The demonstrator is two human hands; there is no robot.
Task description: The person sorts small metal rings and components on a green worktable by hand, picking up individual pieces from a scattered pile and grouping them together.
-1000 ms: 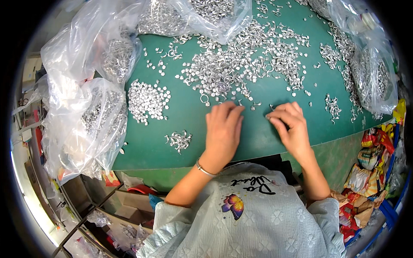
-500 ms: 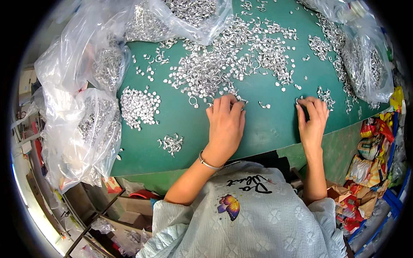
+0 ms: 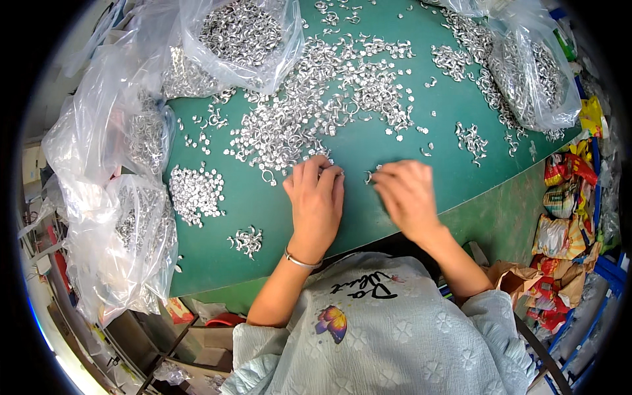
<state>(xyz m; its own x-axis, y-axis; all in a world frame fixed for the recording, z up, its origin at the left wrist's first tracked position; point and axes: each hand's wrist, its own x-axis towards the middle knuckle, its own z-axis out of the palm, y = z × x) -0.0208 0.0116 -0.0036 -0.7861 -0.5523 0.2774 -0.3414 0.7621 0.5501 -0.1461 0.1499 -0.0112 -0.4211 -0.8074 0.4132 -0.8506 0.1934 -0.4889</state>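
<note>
Hands work at the near edge of the big heap of small silver rings (image 3: pixel 322 112) mid-tabletop; left hand (image 3: pixel 316 201) lies flat, fingertips on pieces; right hand (image 3: pixel 407 194) pinches one ring (image 3: pixel 368 176); best drag few pieces clear, sorting singly

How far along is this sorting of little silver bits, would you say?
Some looks done: a tidy pile of small silver pieces and a little cluster of ring-like pieces sit apart on the green table. In hand: the left hand rests at the edge of the big loose heap while the right hand pinches one piece. Most appears left: the heap is large, and clear bags hold more.
</note>
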